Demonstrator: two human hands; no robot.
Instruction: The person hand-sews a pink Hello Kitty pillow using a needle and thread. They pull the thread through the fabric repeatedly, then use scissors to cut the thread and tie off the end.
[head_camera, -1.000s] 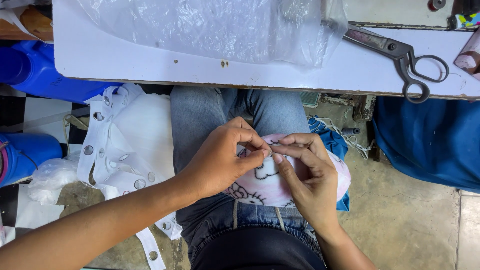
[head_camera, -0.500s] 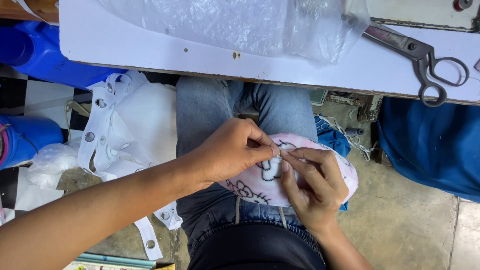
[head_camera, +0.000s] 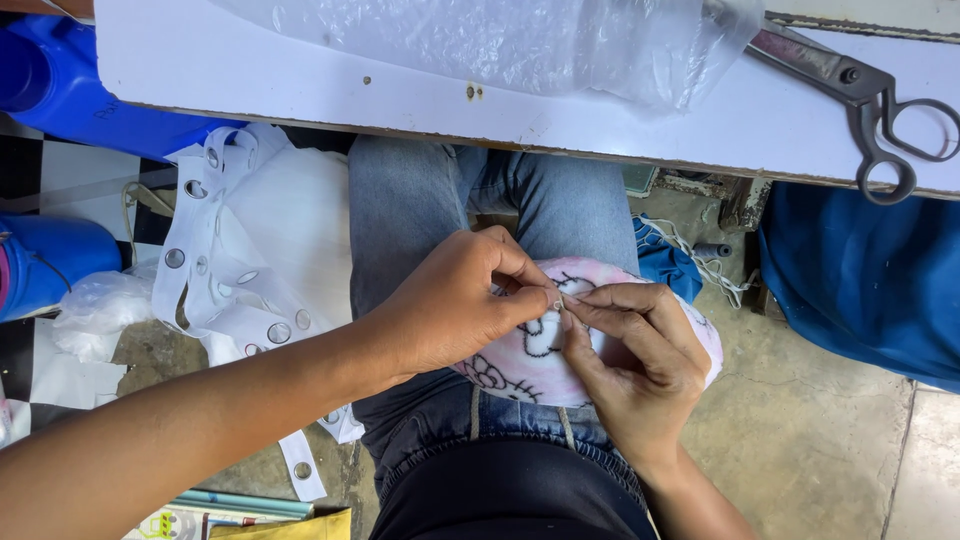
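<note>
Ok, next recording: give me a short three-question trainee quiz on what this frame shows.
1. True or false: both hands, left hand and right hand, pinch the pink printed fabric piece on the lap.
2. Where do the scissors lie? A) floor B) white table C) lap
3. What clear thing lies on the table's far side?

Key: 1 true; 2 B; 3 a plastic bag.

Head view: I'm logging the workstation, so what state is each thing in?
Left hand: fingertips pinched on the pink printed fabric.
Right hand: pinching the same spot.
Pink printed fabric: bunched on the lap.
Scissors: lying flat on the white table, blades shut.
Clear plastic bag: crumpled on the table.
White eyelet fabric: heaped beside the knee.
</note>
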